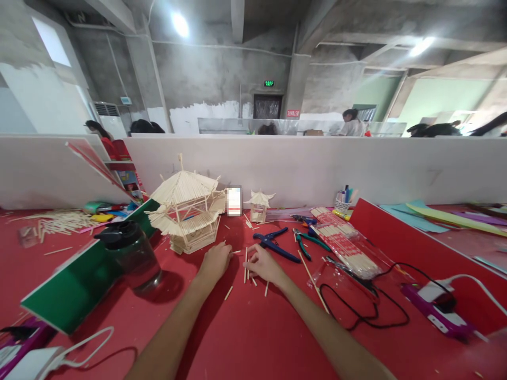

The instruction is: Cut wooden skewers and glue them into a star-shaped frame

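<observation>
Both my hands rest on the red table amid short wooden sticks. My left hand is curled, its fingertips pinched on the end of a small stick just in front of a large stick-built pavilion model. My right hand is also curled, fingers pressed together on a thin upright-lying stick. More cut sticks lie loose around the two hands.
Blue pliers and green cutters lie beyond my right hand. A small pavilion model, a stick packet, a dark bottle, a green board and a glue gun with black cord surround them. Other people sit beyond the white partition.
</observation>
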Tool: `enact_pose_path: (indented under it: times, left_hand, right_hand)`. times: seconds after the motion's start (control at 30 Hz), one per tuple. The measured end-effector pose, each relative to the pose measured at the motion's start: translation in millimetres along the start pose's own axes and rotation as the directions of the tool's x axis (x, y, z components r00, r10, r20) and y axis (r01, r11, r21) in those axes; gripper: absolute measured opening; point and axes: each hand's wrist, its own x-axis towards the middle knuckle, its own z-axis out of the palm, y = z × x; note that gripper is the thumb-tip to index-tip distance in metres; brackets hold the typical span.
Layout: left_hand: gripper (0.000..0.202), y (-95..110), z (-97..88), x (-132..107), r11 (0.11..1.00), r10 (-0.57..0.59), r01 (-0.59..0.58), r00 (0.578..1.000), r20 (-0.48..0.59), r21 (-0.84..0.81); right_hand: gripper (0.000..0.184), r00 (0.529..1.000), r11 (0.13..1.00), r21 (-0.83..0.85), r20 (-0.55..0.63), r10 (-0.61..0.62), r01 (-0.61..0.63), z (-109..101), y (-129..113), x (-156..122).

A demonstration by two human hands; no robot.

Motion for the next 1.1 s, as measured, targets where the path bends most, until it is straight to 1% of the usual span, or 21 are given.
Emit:
enact_pose_path:
  times: [0.1, 0.17, 0.2, 0.23, 0.27, 0.33, 0.37, 0.43, 0.5, 0.53, 0.6, 0.7, 0.73, 0.8, 0.83, 0.9, 0.97, 1.1]
  left_hand:
    - [0.021, -2.7, 1.1, 4.4, 1.0, 0.028, -0.028, 1.0, 0.012, -0.012]
    - [0.024, -5.1, 1.9, 6.3, 0.996, 0.081, -0.08, 0.997, 0.017, -0.038]
    - [0.026, -6.3, 2.5, 6.8, 0.993, 0.111, -0.11, 0.994, 0.016, -0.05]
    - [0.028, -7.4, 3.4, 7.0, 0.989, 0.139, -0.138, 0.99, 0.013, -0.058]
    - [0.03, -8.6, 4.3, 7.1, 0.985, 0.161, -0.16, 0.987, 0.009, -0.061]
    - [0.031, -11.2, 6.6, 7.5, 0.983, 0.178, -0.177, 0.984, 0.001, -0.055]
    - [0.031, -12.7, 7.6, 7.8, 0.983, 0.177, -0.177, 0.984, -0.003, -0.051]
    - [0.031, -16.0, 8.7, 8.6, 0.986, 0.161, -0.161, 0.987, -0.006, -0.049]
    - [0.033, -19.1, 7.9, 8.6, 0.987, 0.155, -0.156, 0.988, -0.007, -0.049]
    - [0.033, -20.4, 6.7, 7.9, 0.984, 0.167, -0.168, 0.986, -0.014, -0.057]
    - [0.033, -22.5, 3.4, 4.7, 0.97, 0.221, -0.225, 0.974, -0.048, -0.095]
    - [0.031, -24.0, -0.7, -2.7, 0.928, 0.323, -0.334, 0.942, -0.092, -0.167]
    - [0.036, -24.1, -1.1, -5.0, 0.916, 0.349, -0.359, 0.933, -0.084, -0.18]
    - [0.046, -24.1, -0.3, -8.1, 0.895, 0.402, -0.4, 0.915, -0.036, -0.195]
    - [0.046, -24.0, 0.7, -8.6, 0.885, 0.426, -0.419, 0.904, -0.008, -0.204]
    - [0.039, -23.6, 3.3, -7.6, 0.865, 0.465, -0.448, 0.885, 0.027, -0.227]
    - [0.035, -22.8, 6.1, -5.2, 0.853, 0.476, -0.455, 0.879, 0.022, -0.254]
    - [0.04, -16.1, 13.4, -1.7, 0.844, 0.461, -0.448, 0.887, -0.028, -0.293]
  right_hand:
    - [0.037, 1.0, 1.0, -0.005, -0.001, 0.006, -0.006, -6.2, 1.1, 1.0]
    - [0.031, 0.999, 0.994, -0.105, -0.033, -0.023, 0.02, -13.7, -3.0, 0.4]
    - [0.027, 0.996, 0.978, -0.202, -0.05, -0.071, 0.06, -17.2, -6.0, -0.2]
    - [0.021, 0.989, 0.94, -0.322, -0.059, -0.138, 0.112, -19.9, -9.3, -1.0]
    - [0.015, 0.976, 0.879, -0.448, -0.052, -0.21, 0.165, -21.6, -12.5, -1.9]
    - [0.008, 0.947, 0.711, -0.658, 0.009, -0.322, 0.248, -21.5, -17.6, -3.6]
    - [0.008, 0.936, 0.627, -0.728, 0.056, -0.347, 0.276, -20.0, -19.3, -4.3]
    - [0.011, 0.924, 0.506, -0.8, 0.149, -0.352, 0.322, -16.3, -21.3, -5.3]
    - [0.016, 0.907, 0.446, -0.815, 0.217, -0.36, 0.371, -14.3, -22.5, -6.5]
    - [0.017, 0.9, 0.433, -0.815, 0.228, -0.372, 0.385, -14.5, -23.4, -7.6]
    - [0.019, 0.89, 0.429, -0.817, 0.207, -0.406, 0.386, -16.7, -25.8, -11.9]
    - [0.019, 0.907, 0.468, -0.814, 0.159, -0.39, 0.344, -18.9, -29.7, -24.1]
    - [0.024, 0.913, 0.481, -0.807, 0.162, -0.375, 0.341, -18.1, -30.4, -29.0]
    - [0.032, 0.915, 0.489, -0.795, 0.197, -0.353, 0.36, -14.3, -30.6, -37.2]
    - [0.033, 0.912, 0.484, -0.791, 0.218, -0.347, 0.373, -11.9, -30.1, -39.9]
    - [0.03, 0.906, 0.473, -0.788, 0.247, -0.343, 0.394, -8.2, -28.7, -41.6]
    - [0.024, 0.905, 0.464, -0.791, 0.257, -0.34, 0.399, -7.6, -27.3, -39.6]
    - [0.019, 0.9, 0.469, -0.783, 0.259, -0.351, 0.408, -15.0, -24.5, -34.4]
